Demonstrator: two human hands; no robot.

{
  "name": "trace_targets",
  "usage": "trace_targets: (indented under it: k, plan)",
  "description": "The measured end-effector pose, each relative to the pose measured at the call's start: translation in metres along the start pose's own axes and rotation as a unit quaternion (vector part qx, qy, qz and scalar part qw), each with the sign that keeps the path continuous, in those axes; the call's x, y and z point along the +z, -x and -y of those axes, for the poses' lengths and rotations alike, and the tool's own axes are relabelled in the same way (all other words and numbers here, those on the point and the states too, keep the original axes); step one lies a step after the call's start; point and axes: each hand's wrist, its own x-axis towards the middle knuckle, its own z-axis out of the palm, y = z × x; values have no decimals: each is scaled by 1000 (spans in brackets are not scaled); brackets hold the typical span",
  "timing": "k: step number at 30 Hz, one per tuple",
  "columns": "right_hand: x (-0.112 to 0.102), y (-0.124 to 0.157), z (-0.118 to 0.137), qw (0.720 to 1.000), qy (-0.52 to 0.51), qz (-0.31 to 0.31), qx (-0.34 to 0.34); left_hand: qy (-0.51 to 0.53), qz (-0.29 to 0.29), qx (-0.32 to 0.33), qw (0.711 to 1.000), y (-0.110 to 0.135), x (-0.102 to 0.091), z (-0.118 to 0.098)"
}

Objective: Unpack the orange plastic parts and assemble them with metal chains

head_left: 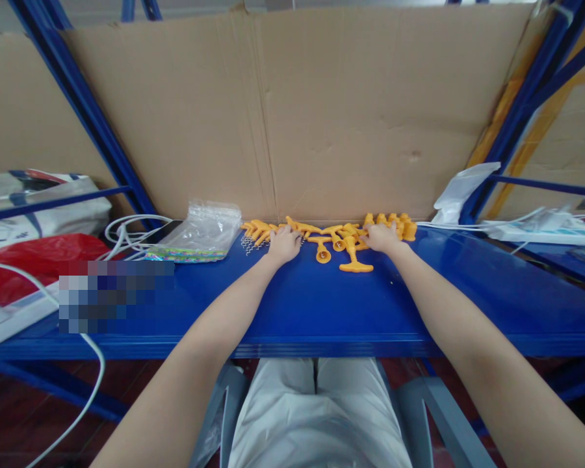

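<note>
My left hand [285, 244] is at the back of the blue table, closed over the yellow corkscrews [257, 232]. Their metal spirals lie to its left; its fingertips are partly hidden. Near the right end of the row, my right hand [383, 238] has its fingers curled on the yellow bell-shaped caps [406, 229], thumb on the near side. What exactly it grips is partly covered by the hand. Between both hands lie several T-handled corkscrews with caps, among them one [324, 253] with its cap opening facing me and another [355, 260] with its handle towards me.
Clear plastic bags [202, 231] lie left of the corkscrews. A cardboard sheet [346, 117] stands behind the blue table [331, 318]. White cables [131, 235] and a red bag [39, 263] are at left. A white power strip [546, 233] and a white bag [463, 195] are at right.
</note>
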Motion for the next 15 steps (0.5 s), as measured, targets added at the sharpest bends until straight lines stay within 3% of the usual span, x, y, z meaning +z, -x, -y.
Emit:
trace_targets:
  k: [4, 10, 15]
  plan:
    - [7, -5, -3, 1000, 0, -22, -11, -25, -1, -34, 999, 0, -5, -1]
    - [9, -3, 1, 999, 2, -29, -24, -44, 37, 2, 998, -3, 2, 3]
    - [4, 4, 12, 998, 30, -35, -50, -19, 36, 26, 999, -8, 15, 6]
